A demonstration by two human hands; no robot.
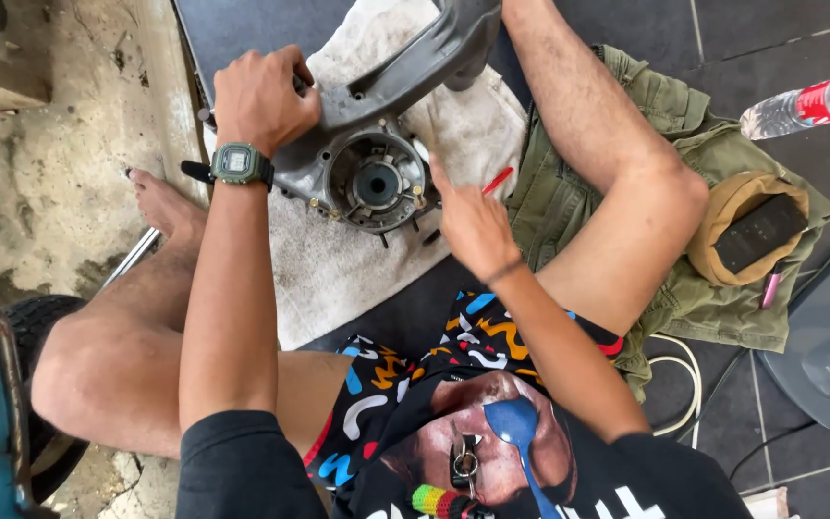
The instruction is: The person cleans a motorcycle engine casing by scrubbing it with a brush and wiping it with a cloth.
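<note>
The left hand [263, 96] is clamped on a grey cast-metal engine casing [377, 144] with a round hollow; the right hand [471, 223] pinches a thin red tool [498, 180] beside it

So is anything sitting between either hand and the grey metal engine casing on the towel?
Nothing visible. The left hand already grips the engine casing at its upper left edge, and the right hand, holding a thin red tool, touches its round opening from the right. The towel lies underneath.
</note>
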